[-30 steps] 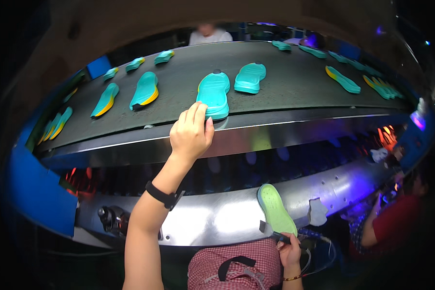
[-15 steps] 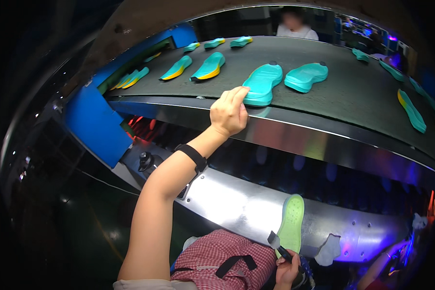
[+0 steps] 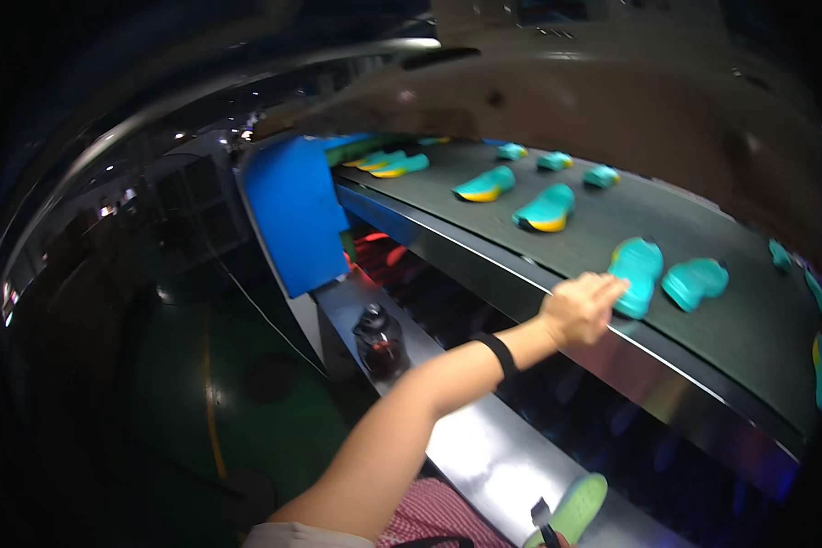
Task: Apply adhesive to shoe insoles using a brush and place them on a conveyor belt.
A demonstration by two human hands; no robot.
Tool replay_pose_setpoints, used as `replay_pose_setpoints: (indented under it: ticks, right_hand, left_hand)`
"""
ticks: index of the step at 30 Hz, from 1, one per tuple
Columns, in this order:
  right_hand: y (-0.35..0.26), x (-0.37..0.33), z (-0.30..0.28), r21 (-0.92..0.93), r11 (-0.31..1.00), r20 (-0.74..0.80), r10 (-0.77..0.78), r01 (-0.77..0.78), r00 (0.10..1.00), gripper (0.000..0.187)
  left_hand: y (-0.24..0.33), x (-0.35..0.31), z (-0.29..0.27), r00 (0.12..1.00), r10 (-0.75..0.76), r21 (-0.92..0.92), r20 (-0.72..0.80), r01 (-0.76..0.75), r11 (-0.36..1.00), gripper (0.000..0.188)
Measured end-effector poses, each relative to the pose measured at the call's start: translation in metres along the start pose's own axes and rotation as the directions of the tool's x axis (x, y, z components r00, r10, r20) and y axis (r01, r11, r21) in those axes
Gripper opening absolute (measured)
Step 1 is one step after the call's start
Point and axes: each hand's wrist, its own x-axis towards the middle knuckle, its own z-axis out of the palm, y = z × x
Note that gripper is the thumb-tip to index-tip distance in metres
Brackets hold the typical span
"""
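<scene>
My left hand (image 3: 580, 310) reaches over the front edge of the conveyor belt (image 3: 521, 256), fingers together and closed on the near left edge of a teal shoe sole (image 3: 637, 274). Just right of it lies a second teal sole (image 3: 695, 283). At the lower edge only a sliver of my right hand (image 3: 559, 542) shows, closed round the dark handle of a flat brush (image 3: 542, 513). Close beside the brush is a pale green sole (image 3: 583, 507), over the metal ledge; whether my right fingers also grip it is hidden.
More teal soles with yellow parts (image 3: 548, 208) lie farther along the belt. A dark bottle (image 3: 379, 342) stands on the metal ledge (image 3: 470, 434) left of my forearm. A blue machine panel (image 3: 294, 215) borders the belt's left end. Red glowing parts (image 3: 374, 239) show beneath the belt.
My view has swung left, so the belt and soles appear farther right and the bottle shows fully. My left hand stays at the same teal sole. My right hand has mostly slipped out of view.
</scene>
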Motion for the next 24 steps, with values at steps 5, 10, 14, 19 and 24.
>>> replay_pose_setpoints:
  ticks: [5,10,14,19,24]
  right_hand:
    - [-0.002,0.033,-0.031,-0.031,0.995,0.308,0.101,-0.097,0.946,0.062]
    - [0.014,0.028,0.052,-0.151,0.984,0.251,0.126,-0.090,0.960,0.056]
    - [0.032,0.020,0.111,-0.199,0.974,0.223,0.149,-0.105,0.963,0.051]
    - [0.045,0.002,0.158,-0.187,0.976,0.190,0.148,-0.112,0.970,0.045]
    - [0.039,-0.022,0.200,-0.030,0.992,0.149,0.126,-0.123,0.981,0.040]
  left_hand:
    - [-0.001,-0.006,-0.001,0.995,-0.063,-0.116,-0.082,0.053,0.992,0.044]
    - [-0.001,-0.008,0.013,0.993,-0.118,-0.292,-0.010,0.109,0.950,0.038]
    - [0.001,0.000,0.003,0.979,-0.198,-0.400,-0.038,0.167,0.901,0.035]
    - [-0.001,0.003,0.003,0.914,-0.389,-0.612,0.115,0.374,0.696,0.028]
    - [0.021,-0.025,-0.049,0.565,-0.787,-0.800,-0.247,0.339,0.495,0.024]
